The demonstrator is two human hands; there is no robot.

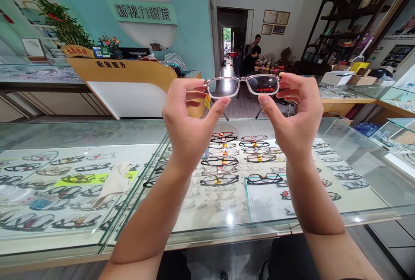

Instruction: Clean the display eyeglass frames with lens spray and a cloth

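Note:
I hold up a pair of clear-framed glasses (244, 86) at eye level above a glass display counter (207, 211). My left hand (189, 118) pinches the left end of the frame between thumb and fingers. My right hand (296, 113) grips the right end the same way. The right lens carries a dark sticker with red lettering, and a small yellow tag hangs near the left end. Both temples point toward me and down.
Inside the counter lie several rows of eyeglass frames (223, 159) and a folded white cloth (113, 182). A yellow reception desk (129, 72) stands behind at left. Two people (252, 57) sit at a table in the back. Dark shelves (353, 25) line the right wall.

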